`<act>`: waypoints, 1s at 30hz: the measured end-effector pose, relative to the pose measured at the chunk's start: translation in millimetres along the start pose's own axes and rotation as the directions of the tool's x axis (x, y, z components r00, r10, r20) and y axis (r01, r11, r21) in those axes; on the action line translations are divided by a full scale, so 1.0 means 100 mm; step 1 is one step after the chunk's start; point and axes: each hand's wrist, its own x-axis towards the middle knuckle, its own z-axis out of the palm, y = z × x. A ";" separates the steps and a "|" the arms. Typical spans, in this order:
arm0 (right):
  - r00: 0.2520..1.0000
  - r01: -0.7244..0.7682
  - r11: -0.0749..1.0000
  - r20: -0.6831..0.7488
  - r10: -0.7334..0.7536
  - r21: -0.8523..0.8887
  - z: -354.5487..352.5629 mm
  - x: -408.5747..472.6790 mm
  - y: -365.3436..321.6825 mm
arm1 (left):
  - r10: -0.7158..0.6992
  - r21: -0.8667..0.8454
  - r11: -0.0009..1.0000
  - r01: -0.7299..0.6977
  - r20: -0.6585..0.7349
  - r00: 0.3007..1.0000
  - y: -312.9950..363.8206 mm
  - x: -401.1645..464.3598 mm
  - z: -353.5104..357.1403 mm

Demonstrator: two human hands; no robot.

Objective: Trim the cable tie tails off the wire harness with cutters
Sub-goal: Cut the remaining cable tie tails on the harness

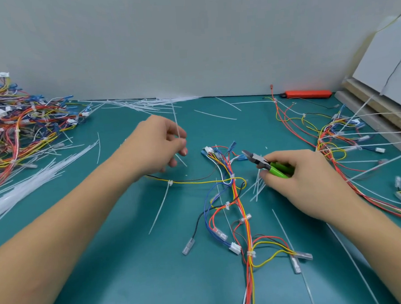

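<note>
Cutters sit gripped in the right hand; the left hand pinches a cut tie tail above the wire harness.

assembly wkshop bench | green mat | harness piles | loose cable ties

matt teal surface; cutters with dull grey metal head, glossy green plastic handles; translucent white plastic cable tie tails.

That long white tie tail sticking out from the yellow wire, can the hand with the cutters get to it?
Probably yes. The right hand holds the cutters a little to the right of that tie tail, and only low wires lie between.
</note>
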 end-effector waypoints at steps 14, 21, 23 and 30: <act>1.000 0.013 0.999 0.027 -0.014 0.036 -0.02 -0.01 -0.01 | 0.025 0.344 0.939 -0.011 -0.037 0.999 -0.05 0.01 -0.18; 1.000 0.012 0.999 0.014 -0.012 0.031 -0.03 -0.01 -0.02 | -0.102 0.440 0.880 -0.178 0.541 0.835 0.08 -0.15 -0.38; 1.000 0.006 0.999 0.012 -0.007 0.035 -0.03 -0.01 -0.02 | -0.112 0.461 0.869 -0.177 0.533 0.839 0.09 -0.14 -0.34; 0.998 0.057 0.995 0.017 -0.058 0.078 -0.04 -0.03 -0.09 | -0.076 0.233 0.969 -0.079 0.590 0.804 0.07 -0.14 -0.39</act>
